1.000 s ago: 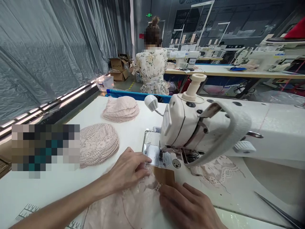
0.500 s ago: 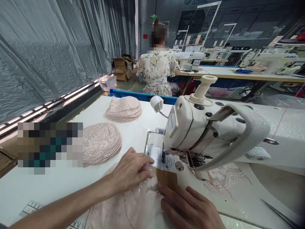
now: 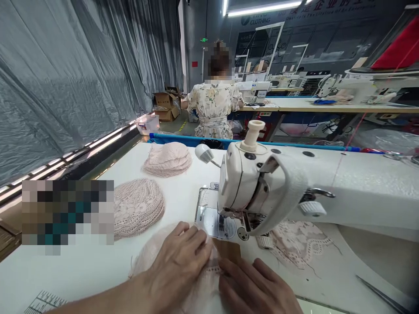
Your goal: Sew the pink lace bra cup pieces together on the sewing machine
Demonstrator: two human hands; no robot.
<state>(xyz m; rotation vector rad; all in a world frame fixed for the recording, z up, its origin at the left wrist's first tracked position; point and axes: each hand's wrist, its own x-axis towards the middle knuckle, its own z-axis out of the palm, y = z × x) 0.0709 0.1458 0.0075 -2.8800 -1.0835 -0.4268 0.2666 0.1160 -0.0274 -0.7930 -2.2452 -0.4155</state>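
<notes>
A thin pale pink lace fabric piece [image 3: 147,250] lies on the table in front of the sewing machine [image 3: 242,179]. My left hand [image 3: 185,257] is closed on the fabric, its fingers bent over the edge close to the needle plate [image 3: 209,218]. On the other side, my right hand [image 3: 258,285] pinches the fabric's edge; its fingertips are partly hidden. Between the hands runs an eyelet lace border [image 3: 214,269]. A brown flat piece [image 3: 231,249] lies under the right fingers, just before the presser foot [image 3: 221,222]. The fabric is apart from the foot.
Two stacks of pink lace pieces, one nearer [image 3: 140,207] and one farther [image 3: 168,159], stand at left. More lace [image 3: 301,242] lies beneath the machine arm. Pointed metal tweezers [image 3: 382,292] rest at right. Ahead sits a person in a floral dress [image 3: 214,107].
My left hand has drawn back from the needle plate and its fingers have curled in, bunching the fabric. My right hand stays near the same spot. The camera view has tilted up.
</notes>
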